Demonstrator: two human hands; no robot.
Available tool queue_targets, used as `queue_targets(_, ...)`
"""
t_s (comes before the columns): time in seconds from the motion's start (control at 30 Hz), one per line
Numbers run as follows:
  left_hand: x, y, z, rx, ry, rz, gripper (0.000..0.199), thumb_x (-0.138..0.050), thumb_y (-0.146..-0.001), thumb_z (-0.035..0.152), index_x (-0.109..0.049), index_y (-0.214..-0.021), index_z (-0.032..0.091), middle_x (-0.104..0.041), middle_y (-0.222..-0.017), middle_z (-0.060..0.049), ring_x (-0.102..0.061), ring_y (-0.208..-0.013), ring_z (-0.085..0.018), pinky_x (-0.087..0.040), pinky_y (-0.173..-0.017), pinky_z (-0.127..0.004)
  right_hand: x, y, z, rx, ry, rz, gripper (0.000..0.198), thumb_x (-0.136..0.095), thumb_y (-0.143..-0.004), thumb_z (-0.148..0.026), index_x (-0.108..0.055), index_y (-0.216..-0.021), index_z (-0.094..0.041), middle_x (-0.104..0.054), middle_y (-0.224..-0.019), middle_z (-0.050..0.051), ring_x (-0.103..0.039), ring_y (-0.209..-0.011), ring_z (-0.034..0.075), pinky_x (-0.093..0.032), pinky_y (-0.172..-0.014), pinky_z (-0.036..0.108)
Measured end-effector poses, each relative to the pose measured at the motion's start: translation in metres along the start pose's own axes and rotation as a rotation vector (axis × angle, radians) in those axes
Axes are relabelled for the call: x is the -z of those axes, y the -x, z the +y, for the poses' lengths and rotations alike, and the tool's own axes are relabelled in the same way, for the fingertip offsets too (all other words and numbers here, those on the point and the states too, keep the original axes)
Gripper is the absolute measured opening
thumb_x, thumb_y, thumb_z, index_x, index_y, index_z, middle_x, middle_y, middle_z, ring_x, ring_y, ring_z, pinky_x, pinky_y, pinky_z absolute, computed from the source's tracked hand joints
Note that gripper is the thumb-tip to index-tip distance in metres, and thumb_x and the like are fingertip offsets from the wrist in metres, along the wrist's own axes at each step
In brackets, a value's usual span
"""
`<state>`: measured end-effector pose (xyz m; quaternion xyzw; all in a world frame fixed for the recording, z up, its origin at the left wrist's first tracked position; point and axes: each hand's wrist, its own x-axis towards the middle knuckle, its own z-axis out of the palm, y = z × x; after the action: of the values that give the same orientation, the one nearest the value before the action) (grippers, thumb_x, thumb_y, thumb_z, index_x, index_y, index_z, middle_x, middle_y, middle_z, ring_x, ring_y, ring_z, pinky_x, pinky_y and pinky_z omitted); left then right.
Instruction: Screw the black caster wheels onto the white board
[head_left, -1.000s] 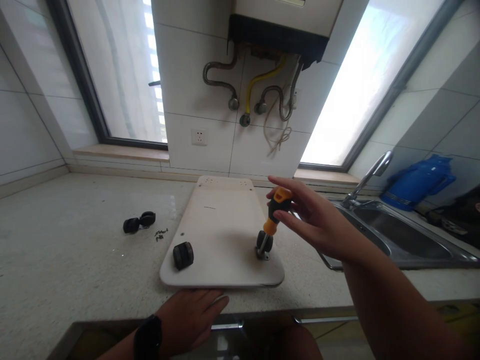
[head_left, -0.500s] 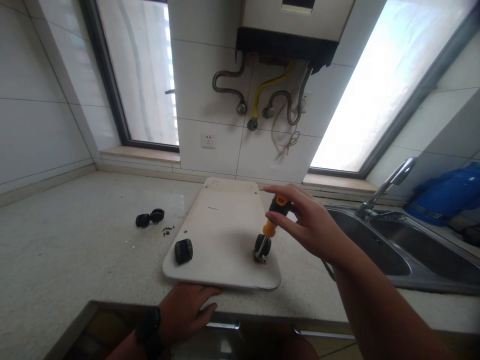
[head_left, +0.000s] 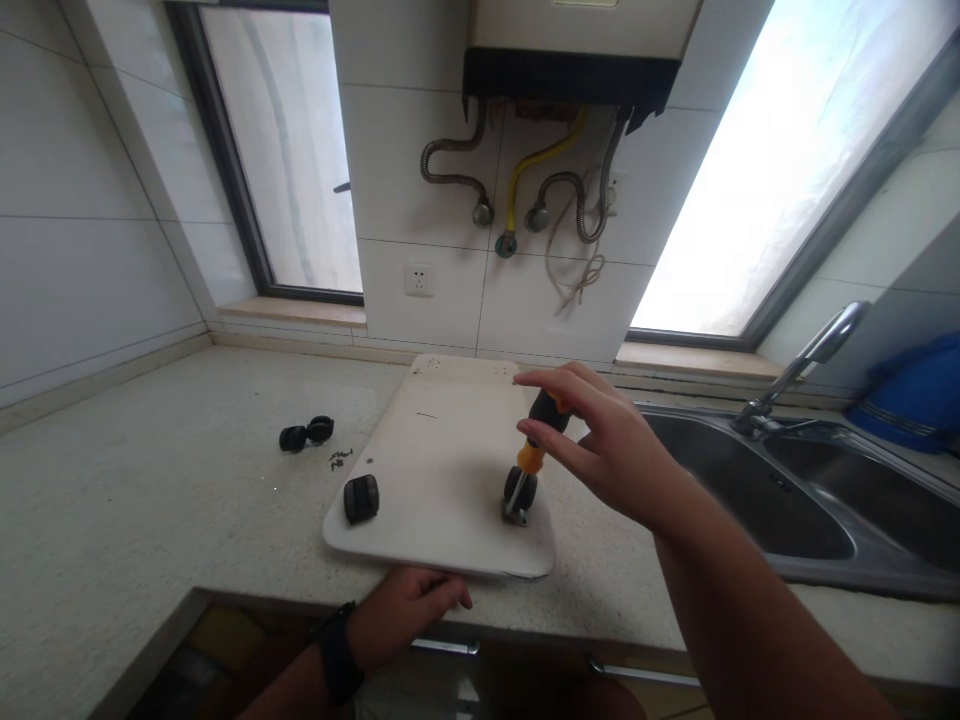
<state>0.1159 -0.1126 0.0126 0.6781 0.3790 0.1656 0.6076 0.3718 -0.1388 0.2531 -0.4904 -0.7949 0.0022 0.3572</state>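
Right hand [head_left: 611,440] grasps an orange-and-black screwdriver [head_left: 531,457] by the handle, shaft slanting down beside the right wheel [head_left: 526,487] at the near end of a white board [head_left: 450,450] on the counter [head_left: 187,480]. Left hand [head_left: 401,608] at the board's near edge, grip can't be told; left wheel [head_left: 361,498] on board, loose wheels [head_left: 292,437] and screws [head_left: 339,459] beyond. Heater [head_left: 577,28] panel cut off above, unreadable.
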Motion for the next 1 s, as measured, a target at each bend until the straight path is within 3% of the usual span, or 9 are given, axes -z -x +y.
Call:
queue_targets(0.13, 0.007, 0.0, -0.004, 0.012, 0.01, -0.021, 0.073, -0.056, -0.089, 0.08, -0.08, -0.105, 0.013, -0.044, -0.067, 0.004, -0.038, -0.066, -0.016, -0.034, -0.066, -0.029, 0.001, 0.003, 0.002, 0.075, -0.115, -0.053, 0.058, -0.052, -0.103, -0.018, -0.045, -0.159, -0.031, -0.058, -0.145, 0.01, -0.063, -0.125, 0.024, -0.054, -0.105, 0.045)
queue_targets(0.2, 0.009, 0.0, -0.006, -0.003, 0.025, -0.017, 0.077, -0.053, -0.089, 0.083, -0.079, -0.107, 0.013, -0.047, -0.068, 0.003, -0.04, -0.067, -0.016, -0.037, -0.069, -0.031, 0.003, 0.004, 0.003, 0.107, -0.199, -0.103, 0.062, -0.05, -0.104, -0.017, -0.039, -0.162, -0.036, -0.059, -0.147, 0.007, -0.063, -0.129, 0.022, -0.054, -0.106, 0.043)
queue_targets(0.33, 0.009, -0.002, -0.009, -0.025, 0.03, -0.023, 0.079, -0.049, -0.091, 0.085, -0.078, -0.108, 0.013, -0.051, -0.07, 0.002, -0.042, -0.069, -0.017, -0.039, -0.072, -0.032, 0.003, 0.0, -0.001, 0.101, -0.071, -0.074, 0.046, -0.063, -0.104, -0.028, -0.057, -0.149, -0.031, -0.067, -0.124, 0.007, -0.067, -0.113, 0.023, -0.055, -0.099, 0.042)
queue_targets(0.47, 0.008, -0.001, -0.008, -0.027, 0.026, -0.028, 0.081, -0.047, -0.092, 0.086, -0.077, -0.109, 0.013, -0.05, -0.071, 0.002, -0.042, -0.069, -0.017, -0.037, -0.071, -0.032, -0.003, -0.003, -0.009, 0.015, 0.11, 0.015, 0.037, -0.071, -0.1, -0.039, -0.069, -0.134, -0.025, -0.063, -0.109, 0.008, -0.066, -0.092, 0.023, -0.057, -0.088, 0.044)
queue_targets(0.67, 0.011, 0.001, -0.007, -0.022, 0.027, -0.051, 0.078, -0.046, -0.094, 0.083, -0.076, -0.109, 0.012, -0.048, -0.071, 0.002, -0.042, -0.069, -0.017, -0.037, -0.072, -0.032, 0.006, 0.001, -0.002, 0.097, -0.12, -0.15, 0.063, -0.049, -0.104, -0.018, -0.037, -0.164, -0.036, -0.057, -0.149, 0.009, -0.062, -0.133, 0.025, -0.053, -0.11, 0.047)
queue_targets(0.77, 0.011, 0.002, -0.006, -0.023, 0.022, -0.052, 0.077, -0.045, -0.095, 0.081, -0.076, -0.11, 0.013, -0.05, -0.072, 0.002, -0.044, -0.07, -0.018, -0.037, -0.072, -0.031, 0.007, -0.001, 0.0, 0.078, -0.145, -0.161, 0.054, -0.057, -0.106, -0.026, -0.048, -0.158, -0.036, -0.067, -0.137, 0.007, -0.068, -0.122, 0.023, -0.057, -0.103, 0.044)
queue_targets(0.93, 0.01, 0.003, -0.003, -0.027, 0.021, -0.048, 0.074, -0.045, -0.095, 0.081, -0.076, -0.109, 0.014, -0.051, -0.073, 0.001, -0.044, -0.071, -0.018, -0.038, -0.073, -0.032, -0.005, -0.007, -0.014, -0.021, 0.161, 0.039, 0.038, -0.08, -0.093, -0.039, -0.073, -0.129, -0.027, -0.066, -0.1, 0.006, -0.067, -0.086, 0.022, -0.059, -0.079, 0.039)
queue_targets(1.0, 0.01, 0.004, -0.005, -0.039, 0.025, -0.047, 0.074, -0.044, -0.097, 0.08, -0.076, -0.109, 0.014, -0.052, -0.073, 0.001, -0.044, -0.07, -0.018, -0.038, -0.073, -0.031, -0.007, -0.007, -0.018, -0.039, 0.202, 0.062, 0.037, -0.075, -0.096, -0.04, -0.072, -0.129, -0.024, -0.066, -0.103, 0.008, -0.067, -0.087, 0.023, -0.059, -0.081, 0.041)
